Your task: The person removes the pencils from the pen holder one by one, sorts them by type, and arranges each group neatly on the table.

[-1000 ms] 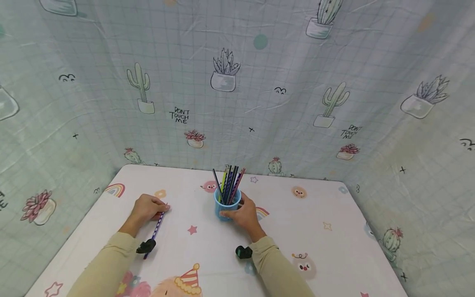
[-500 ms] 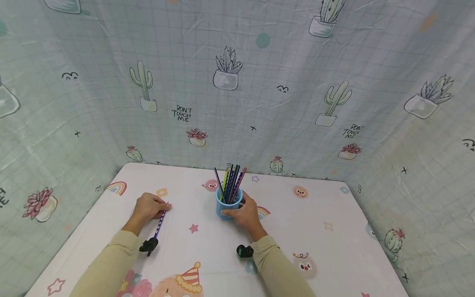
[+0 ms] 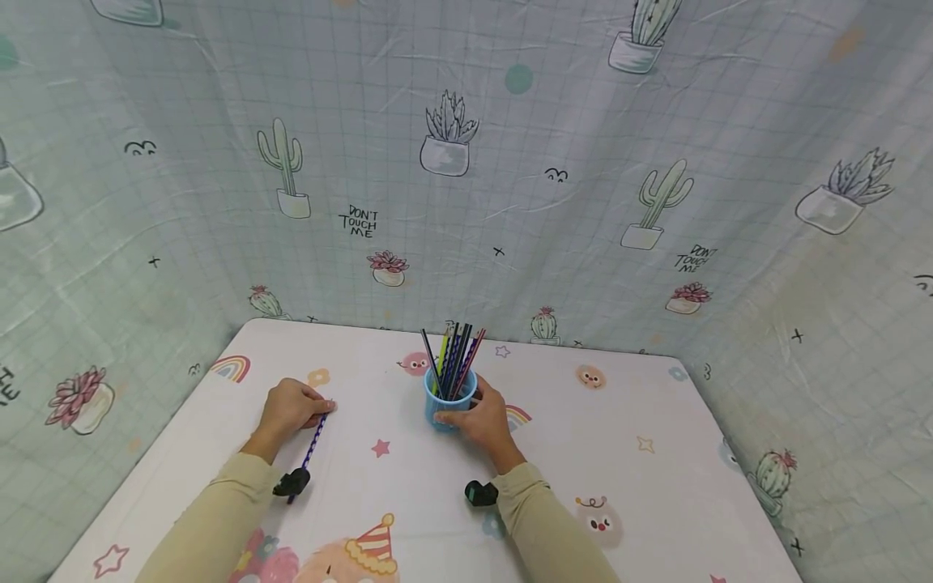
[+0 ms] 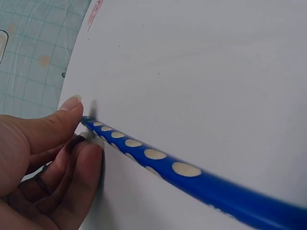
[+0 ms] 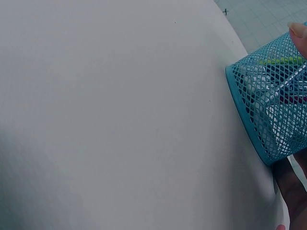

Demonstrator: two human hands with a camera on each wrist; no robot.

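Observation:
On the left of the table, my left hand (image 3: 291,407) pinches a blue pencil with pale dots (image 3: 315,441) near its far end. In the left wrist view the thumb and fingers meet at the narrow end of the dotted pencil (image 4: 192,179), whose thicker shaft runs toward the camera. My right hand (image 3: 483,421) grips a light blue mesh pencil cup (image 3: 436,411) from its right side, thumb across the front. Several pencils (image 3: 455,356), dark, yellow-green and red, stand in the cup. The right wrist view shows the mesh wall (image 5: 268,103) and base rim, with the thumb (image 5: 299,37) on the wall.
A white tablecloth (image 3: 554,437) with printed stars, rainbows and faces covers the table. Behind and at both sides hangs a cactus-print curtain (image 3: 503,210). Black wrist cameras (image 3: 481,493) sit at both sleeves.
The head view has shifted slightly. Both hands keep their hold, the left on the pencil and the right on the cup, with hardly any movement.

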